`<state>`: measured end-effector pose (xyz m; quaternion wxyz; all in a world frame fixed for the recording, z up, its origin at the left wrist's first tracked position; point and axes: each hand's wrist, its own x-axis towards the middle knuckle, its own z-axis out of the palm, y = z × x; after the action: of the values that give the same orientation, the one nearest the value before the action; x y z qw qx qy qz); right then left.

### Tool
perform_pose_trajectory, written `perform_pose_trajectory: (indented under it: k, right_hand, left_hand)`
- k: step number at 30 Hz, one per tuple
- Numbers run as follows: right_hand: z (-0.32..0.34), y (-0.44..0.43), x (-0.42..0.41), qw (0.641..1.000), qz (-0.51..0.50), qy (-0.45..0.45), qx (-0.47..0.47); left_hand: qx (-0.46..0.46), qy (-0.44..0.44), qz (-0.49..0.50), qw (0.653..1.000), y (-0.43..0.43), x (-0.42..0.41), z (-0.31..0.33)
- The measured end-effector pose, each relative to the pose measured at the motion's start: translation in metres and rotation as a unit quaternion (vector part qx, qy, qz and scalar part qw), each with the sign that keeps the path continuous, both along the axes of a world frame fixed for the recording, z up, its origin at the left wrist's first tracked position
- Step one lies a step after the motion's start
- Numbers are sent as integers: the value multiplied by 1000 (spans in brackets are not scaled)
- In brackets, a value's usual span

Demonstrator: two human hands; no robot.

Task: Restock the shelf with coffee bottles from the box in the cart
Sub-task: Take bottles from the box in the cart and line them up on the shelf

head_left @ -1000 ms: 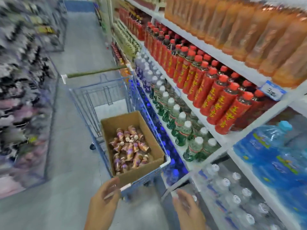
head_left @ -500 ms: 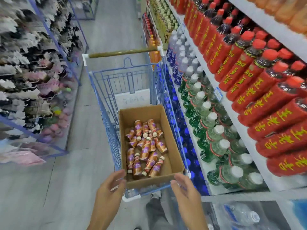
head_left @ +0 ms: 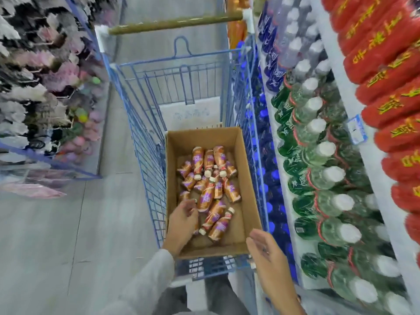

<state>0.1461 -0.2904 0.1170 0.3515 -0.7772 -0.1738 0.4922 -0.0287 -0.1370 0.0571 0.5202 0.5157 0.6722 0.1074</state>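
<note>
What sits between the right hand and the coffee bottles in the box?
Head view: only bare floor of the box lies between the right hand, at its near right corner, and the coffee bottles.

The box (head_left: 247, 178) sits in the near end of the cart (head_left: 145, 142), bottles (head_left: 210, 185) lying inside it. The shelf (head_left: 336, 92) runs along the cart's right; racks (head_left: 41, 92) stand left.

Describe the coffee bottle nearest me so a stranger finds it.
In the blue wire cart sits an open cardboard box. Of the bottles lying inside, pick the coffee bottle closest to the box's near wall, just right of the left hand.
</note>
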Motion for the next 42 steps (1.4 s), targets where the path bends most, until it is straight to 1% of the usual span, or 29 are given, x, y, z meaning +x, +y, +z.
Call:
perform_pose_trajectory:
  k: [3, 6, 9, 11, 14, 16, 18, 20, 22, 24, 27, 29, 33, 35, 36, 39, 40, 41, 42]
  right_hand:
    - [-12, 7, -6, 999, -32, -7, -20]
    - [-21, 10, -12, 997, -69, -9, -35]
    - [-34, 9, -20, 993, -109, -30, -36]
    - [-39, 10, -22, 992, -111, -23, -46]
    - [-46, 14, -23, 992, -107, 7, -64]
    - [-47, 18, -24, 991, -112, 2, -68]
    - [-51, 20, -28, 990, -115, 8, -75]
    - [-51, 26, -32, 990, -116, 16, -84]
    - [-50, 33, -33, 990, -111, 28, -82]
    - [-47, 41, -33, 990, -104, 47, -85]
    - [-41, 49, -33, 992, -71, 61, -87]
    - [-41, 56, -32, 991, -50, 68, -101]
    - [-60, 77, -27, 989, -19, 50, -140]
    - [-86, 92, -23, 980, -16, 65, -186]
    - [-115, 96, -20, 974, -6, 70, -216]
    - [-237, 84, -11, 954, 24, 72, -291]
    - [-264, 83, -11, 945, 13, 86, -314]
    - [-266, 91, -15, 936, -6, 109, -334]
    - [-256, 103, -20, 931, -28, 132, -340]
  left_hand:
    - [-57, 32, -31, 997, 31, 19, -43]
    - [-128, 33, -29, 991, 60, 43, -89]
    - [-172, 72, -87, 979, 81, 56, -141]
    - [-202, 89, -109, 969, 89, 62, -175]
    - [-228, 99, -57, 967, 88, 67, -211]
    - [-221, 101, -21, 970, 83, 70, -224]
    - [-206, 108, -13, 972, 77, 69, -231]
    - [-205, 106, -21, 973, 75, 67, -225]
    - [-190, 76, -35, 978, 72, 60, -216]
    - [-193, 42, -32, 980, 70, 49, -194]
    - [-180, -21, 4, 984, 64, 26, -149]
    - [-156, -36, 21, 987, 59, 9, -118]
    - [-140, -92, 96, 981, 47, -20, -57]
    - [-134, -100, 112, 980, 41, -32, -29]
    - [-128, -99, 116, 980, 39, -38, -16]
    - [-121, -87, 126, 981, 29, -53, 6]
    - [-118, -85, 128, 981, 26, -57, 10]
    - [-118, -82, 129, 981, 23, -61, 11]
    - [-120, -80, 132, 981, 20, -64, 12]
